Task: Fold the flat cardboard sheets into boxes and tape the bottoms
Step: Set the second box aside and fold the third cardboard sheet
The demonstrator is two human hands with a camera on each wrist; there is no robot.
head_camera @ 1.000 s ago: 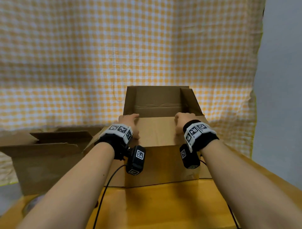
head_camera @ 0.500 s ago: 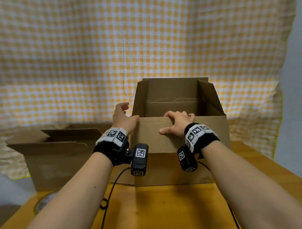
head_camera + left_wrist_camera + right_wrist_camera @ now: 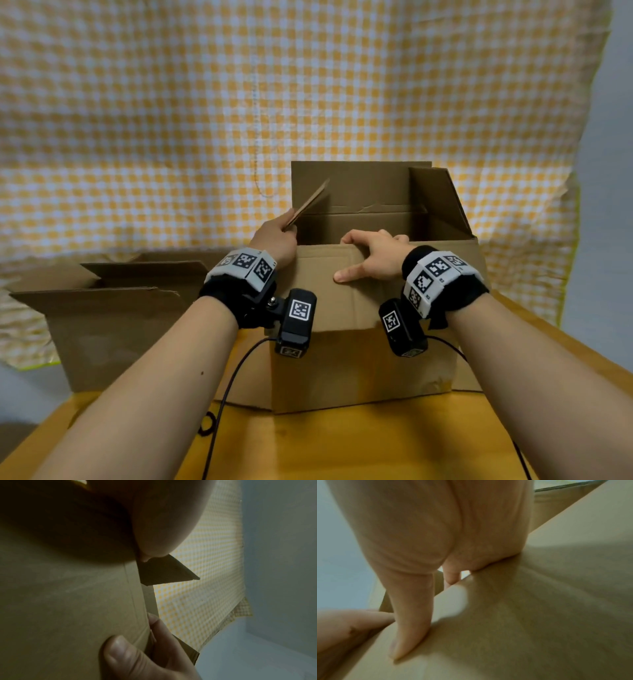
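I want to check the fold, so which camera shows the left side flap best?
The head view: the left hand pinches the side flap, raised edge-on. The left wrist view shows only its dark corner. The right wrist view doesn't show it.

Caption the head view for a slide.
Left hand lifts side flap of brown cardboard box; right hand grips near flap.

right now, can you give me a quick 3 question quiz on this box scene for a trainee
1. True or false: the left hand pinches the side flap of the box.
2. Where does the right hand rest? A) on the near flap B) on the table C) on the second box
3. Fill in: the cloth behind is checked white and ____.

Key: 1 true; 2 A; 3 yellow
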